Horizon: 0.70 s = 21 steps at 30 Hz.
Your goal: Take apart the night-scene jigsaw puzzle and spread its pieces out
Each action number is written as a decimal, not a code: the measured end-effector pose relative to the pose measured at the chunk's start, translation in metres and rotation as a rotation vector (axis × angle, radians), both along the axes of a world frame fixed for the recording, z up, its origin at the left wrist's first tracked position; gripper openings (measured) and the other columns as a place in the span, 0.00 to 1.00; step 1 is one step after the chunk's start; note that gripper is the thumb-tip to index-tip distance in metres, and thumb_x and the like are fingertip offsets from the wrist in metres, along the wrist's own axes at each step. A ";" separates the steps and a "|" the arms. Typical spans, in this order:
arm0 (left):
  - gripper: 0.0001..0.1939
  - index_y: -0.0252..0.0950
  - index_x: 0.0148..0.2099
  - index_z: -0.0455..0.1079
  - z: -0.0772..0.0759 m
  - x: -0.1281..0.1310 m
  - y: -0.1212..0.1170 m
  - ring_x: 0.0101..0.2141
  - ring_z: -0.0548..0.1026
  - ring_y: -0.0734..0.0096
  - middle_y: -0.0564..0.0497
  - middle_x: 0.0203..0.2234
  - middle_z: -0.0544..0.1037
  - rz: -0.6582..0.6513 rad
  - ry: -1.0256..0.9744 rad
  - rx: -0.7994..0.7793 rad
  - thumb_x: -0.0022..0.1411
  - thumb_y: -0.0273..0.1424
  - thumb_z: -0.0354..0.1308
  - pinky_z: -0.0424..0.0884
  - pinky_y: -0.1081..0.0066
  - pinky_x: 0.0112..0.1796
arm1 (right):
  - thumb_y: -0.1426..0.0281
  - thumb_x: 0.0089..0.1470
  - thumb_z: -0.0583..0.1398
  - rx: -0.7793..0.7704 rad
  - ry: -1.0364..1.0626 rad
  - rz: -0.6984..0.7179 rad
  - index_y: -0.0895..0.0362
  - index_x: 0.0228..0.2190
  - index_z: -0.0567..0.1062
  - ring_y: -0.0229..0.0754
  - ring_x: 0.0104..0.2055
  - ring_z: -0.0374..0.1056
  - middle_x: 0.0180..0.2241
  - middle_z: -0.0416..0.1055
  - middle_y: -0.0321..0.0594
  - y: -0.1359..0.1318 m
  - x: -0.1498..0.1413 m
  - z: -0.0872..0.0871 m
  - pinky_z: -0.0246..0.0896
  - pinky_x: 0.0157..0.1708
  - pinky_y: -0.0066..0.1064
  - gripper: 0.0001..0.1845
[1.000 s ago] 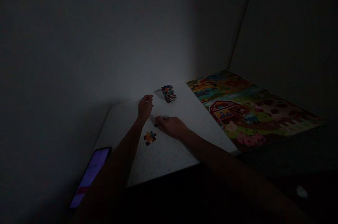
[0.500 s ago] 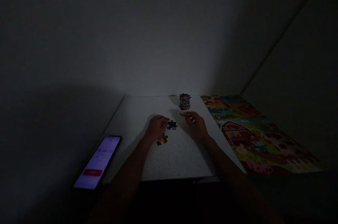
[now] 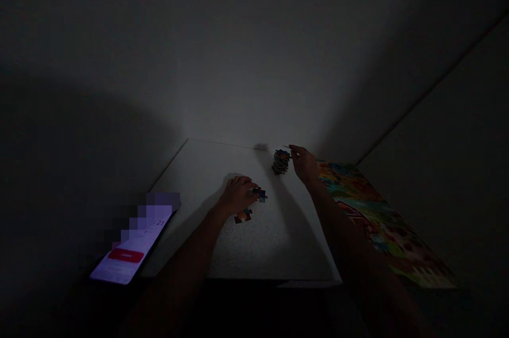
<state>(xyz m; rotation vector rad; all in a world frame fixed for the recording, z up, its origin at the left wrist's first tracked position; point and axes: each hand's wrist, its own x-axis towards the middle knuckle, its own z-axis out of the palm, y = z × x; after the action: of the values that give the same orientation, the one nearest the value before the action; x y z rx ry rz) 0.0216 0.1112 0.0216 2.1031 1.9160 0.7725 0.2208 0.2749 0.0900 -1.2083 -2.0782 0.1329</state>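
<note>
In the head view my left hand [image 3: 238, 195] rests on the white board, its thumb and fingers closed at the left edge of a dark blue puzzle piece [image 3: 262, 195]. Just below that hand lies an orange and teal puzzle piece [image 3: 243, 216], apart from the blue one. My right hand [image 3: 304, 165] is raised at the right side of a stack of puzzle pieces [image 3: 281, 163]. Its fingers pinch one thin puzzle piece [image 3: 287, 146], seen nearly edge-on above the stack. The picture on that piece cannot be made out.
A lit phone [image 3: 131, 248], partly pixelated, lies left of the white board [image 3: 274, 253]. Colourful illustrated sheets [image 3: 397, 232] with farm pictures lie along the right, partly behind my right forearm. A wall [image 3: 238, 62] rises behind the board. The room is dim.
My right hand has lifted away from the board's middle, up and to the right, with the thin puzzle piece. My left hand has shifted slightly right onto the blue piece. The view has tilted.
</note>
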 end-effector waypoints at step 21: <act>0.14 0.45 0.51 0.76 -0.005 -0.001 0.004 0.53 0.68 0.55 0.48 0.50 0.75 0.001 0.005 -0.003 0.66 0.39 0.55 0.60 0.55 0.55 | 0.76 0.60 0.48 -0.022 -0.284 0.067 0.59 0.54 0.75 0.49 0.54 0.71 0.56 0.72 0.51 0.002 -0.002 -0.019 0.64 0.55 0.41 0.26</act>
<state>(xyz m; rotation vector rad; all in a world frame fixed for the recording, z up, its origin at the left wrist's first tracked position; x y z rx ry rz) 0.0203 0.1152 0.0165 2.1045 1.9195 0.7656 0.2186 0.2769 0.0711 -1.2285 -2.3695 0.0146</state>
